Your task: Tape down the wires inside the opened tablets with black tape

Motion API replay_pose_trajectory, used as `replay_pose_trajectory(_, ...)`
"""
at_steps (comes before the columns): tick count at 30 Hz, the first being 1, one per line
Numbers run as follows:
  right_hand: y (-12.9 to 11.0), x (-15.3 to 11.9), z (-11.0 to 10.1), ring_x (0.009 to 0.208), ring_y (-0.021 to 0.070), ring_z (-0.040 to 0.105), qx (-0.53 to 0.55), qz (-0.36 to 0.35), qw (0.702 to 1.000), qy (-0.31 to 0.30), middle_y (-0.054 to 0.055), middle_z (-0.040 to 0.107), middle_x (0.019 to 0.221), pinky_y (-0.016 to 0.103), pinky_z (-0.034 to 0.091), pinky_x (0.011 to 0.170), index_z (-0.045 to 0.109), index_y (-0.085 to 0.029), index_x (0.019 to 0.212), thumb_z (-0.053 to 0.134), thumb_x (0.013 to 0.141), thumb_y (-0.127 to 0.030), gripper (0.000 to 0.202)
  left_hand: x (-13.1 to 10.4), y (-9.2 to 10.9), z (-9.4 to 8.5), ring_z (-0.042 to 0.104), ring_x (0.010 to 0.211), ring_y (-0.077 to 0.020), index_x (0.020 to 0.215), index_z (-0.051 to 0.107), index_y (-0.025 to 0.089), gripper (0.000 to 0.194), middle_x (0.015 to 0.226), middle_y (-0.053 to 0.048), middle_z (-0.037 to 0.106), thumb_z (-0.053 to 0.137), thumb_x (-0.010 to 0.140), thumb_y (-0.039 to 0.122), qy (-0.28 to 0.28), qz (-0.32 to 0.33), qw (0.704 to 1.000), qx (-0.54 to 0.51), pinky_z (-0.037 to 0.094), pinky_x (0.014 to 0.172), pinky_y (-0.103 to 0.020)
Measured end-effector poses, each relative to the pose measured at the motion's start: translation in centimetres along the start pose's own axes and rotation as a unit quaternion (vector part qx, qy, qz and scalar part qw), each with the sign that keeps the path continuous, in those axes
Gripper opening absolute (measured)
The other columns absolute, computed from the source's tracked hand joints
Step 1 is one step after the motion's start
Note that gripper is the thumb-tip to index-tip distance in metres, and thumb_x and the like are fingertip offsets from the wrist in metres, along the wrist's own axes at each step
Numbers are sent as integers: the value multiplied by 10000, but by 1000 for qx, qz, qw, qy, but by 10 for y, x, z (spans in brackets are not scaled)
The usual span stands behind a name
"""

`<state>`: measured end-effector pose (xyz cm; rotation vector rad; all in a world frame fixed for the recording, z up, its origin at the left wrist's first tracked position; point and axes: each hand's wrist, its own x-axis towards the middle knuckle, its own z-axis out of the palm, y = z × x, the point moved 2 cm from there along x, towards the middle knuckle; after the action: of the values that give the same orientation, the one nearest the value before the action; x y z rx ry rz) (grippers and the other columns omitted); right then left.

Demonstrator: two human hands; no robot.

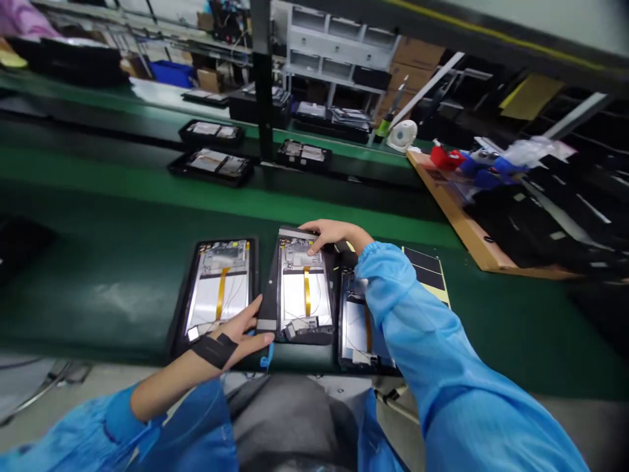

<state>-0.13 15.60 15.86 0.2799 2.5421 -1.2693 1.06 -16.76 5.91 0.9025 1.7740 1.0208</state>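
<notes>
An opened tablet with a gold ribbon strip lies in front of me, on top of a dark tray or case. My right hand grips its top edge, thumb over the circuit board and fingers behind the edge. Spread at the lower left corner of the case is my left hand, its fingertips touching the edge; a black band wraps that wrist. To the left sits a second opened tablet in a black case. A third one lies to the right, partly covered by my right sleeve.
More opened tablets rest on the far side of the green bench. A wooden-edged board with black parts and red and blue items is at the right. A small white fan stands beyond. A dark post rises at the centre.
</notes>
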Motion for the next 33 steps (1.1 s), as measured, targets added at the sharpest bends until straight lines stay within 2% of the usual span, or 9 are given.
replay_pose_trajectory(2, -10, -2, 20, 1117, 278, 699, -30, -20, 999, 34, 114, 750, 1227, 440, 528, 1054, 731, -137, 1185, 861, 663, -82, 540, -7, 1, -2, 496, 1412, -371, 1547, 390, 154, 742, 1569, -208, 458, 590, 908, 475, 87, 92, 980, 151, 498, 1119, -549)
replay_pose_trajectory(4, -25, -23, 43, 1245, 287, 630, -46, -53, 994, 82, 144, 688, 1337, 498, 440, 1146, 705, -150, 1240, 755, 815, -90, 432, -11, 16, -9, 425, 1446, -400, 1444, 518, 100, 571, 1559, -226, 460, 559, 944, 373, 168, 183, 920, 303, 419, 1171, -606)
replay_pose_trajectory(6, -44, -60, 70, 1252, 258, 612, -48, -110, 985, 124, 110, 696, 1293, 491, 427, 1154, 722, -190, 1187, 672, 930, -155, 264, -11, 36, -13, 475, 1387, -396, 1337, 601, 81, 443, 1473, -228, 544, 539, 960, 306, 192, 234, 870, 389, 451, 1135, -596)
replay_pose_trajectory(7, -57, -82, 85, 1167, 254, 645, -41, -198, 967, 151, 96, 727, 1184, 481, 484, 1089, 741, -196, 1125, 679, 946, -199, 190, -10, 44, -12, 523, 1330, -379, 1285, 632, 89, 394, 1410, -214, 595, 547, 958, 292, 177, 249, 861, 407, 493, 1092, -564)
replay_pose_trajectory(10, -88, -136, 133, 988, 196, 669, -5, -342, 925, 163, 66, 711, 1026, 367, 577, 910, 745, -208, 1107, 669, 979, -227, 150, -5, 60, -4, 638, 1132, -283, 1142, 685, 167, 254, 1198, -110, 708, 596, 926, 267, 85, 276, 876, 386, 551, 960, -433)
replay_pose_trajectory(14, -101, -159, 171, 950, 180, 669, 0, -357, 915, 187, 67, 709, 960, 330, 587, 864, 747, -177, 1042, 662, 989, -208, 105, 0, 65, 13, 657, 1067, -222, 1061, 695, 216, 161, 1085, -32, 730, 596, 935, 207, 23, 302, 891, 339, 500, 922, -369)
replay_pose_trajectory(19, -92, -156, 185, 878, 167, 660, -9, -340, 911, 232, 55, 712, 923, 337, 581, 836, 731, -175, 1023, 663, 984, -197, 81, -1, 57, 27, 663, 946, -235, 993, 695, 214, 104, 963, -18, 724, 620, 922, 201, 17, 321, 881, 347, 465, 801, -381)
replay_pose_trajectory(26, -94, -162, 204, 848, 181, 634, -86, -360, 890, 265, 67, 685, 875, 335, 577, 783, 670, -162, 965, 598, 955, -98, 96, -6, 39, 27, 638, 936, -240, 901, 663, 192, 109, 935, -43, 702, 685, 884, 298, 1, 327, 872, 364, 451, 840, -389)
replay_pose_trajectory(33, -89, -174, 217, 845, 200, 612, -133, -382, 868, 289, 78, 676, 880, 348, 594, 755, 613, -168, 1025, 516, 951, -81, 149, -6, 43, 26, 662, 935, -253, 881, 696, 197, 123, 909, -27, 717, 717, 863, 317, -36, 308, 878, 365, 477, 860, -405)
